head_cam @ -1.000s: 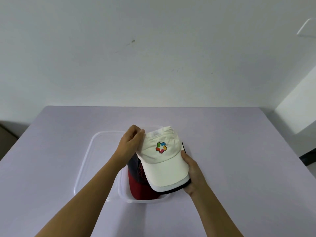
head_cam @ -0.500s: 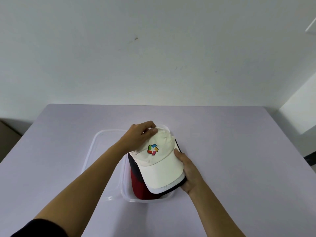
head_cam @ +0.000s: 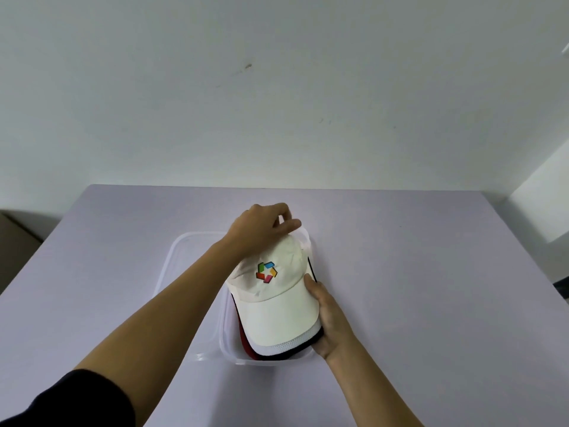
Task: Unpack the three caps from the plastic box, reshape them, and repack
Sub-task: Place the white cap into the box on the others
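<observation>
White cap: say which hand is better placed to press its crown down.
Left, probably. The left hand holds the white cap right at its crown; the right hand grips the brim at the side.

Pale lilac table against plain white wall; scuff marks on wall.

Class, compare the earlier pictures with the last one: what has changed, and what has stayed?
The left hand slid from the left side of the white cap to its crown's back, gripping there. The right hand still holds the brim; the caps stay in the box.
</observation>
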